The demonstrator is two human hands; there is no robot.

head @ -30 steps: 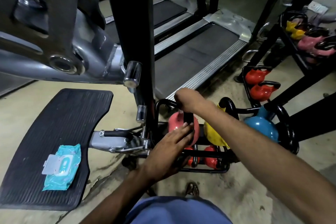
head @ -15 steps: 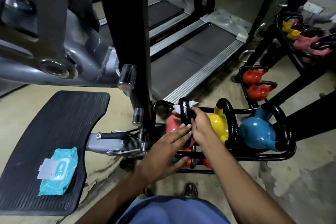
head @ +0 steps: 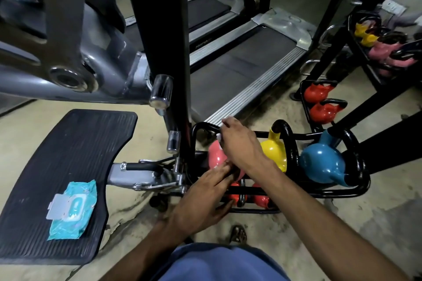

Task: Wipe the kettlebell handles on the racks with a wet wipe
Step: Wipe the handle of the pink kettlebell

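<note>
Pink glossy kettlebell [head: 216, 155]: sitting at the left end of the black tubular rack [head: 319, 194]; likely heavy and slick.
White wet wipe [head: 219, 136]: limp, so you are wrapping it round the handle.
Right hand [head: 239, 143]: curling round the wipe and handle.
Left hand [head: 205, 196]: straight-fingered, bracing the bell.

This is a gym. Grey-belted treadmills [head: 239, 64] fill the upper centre; a black tubular rack [head: 319, 194] of coloured kettlebells [head: 319, 162] sits lower right.

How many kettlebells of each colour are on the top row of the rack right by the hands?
Pink kettlebell: 1
Yellow kettlebell: 1
Blue kettlebell: 1
Total: 3
</note>
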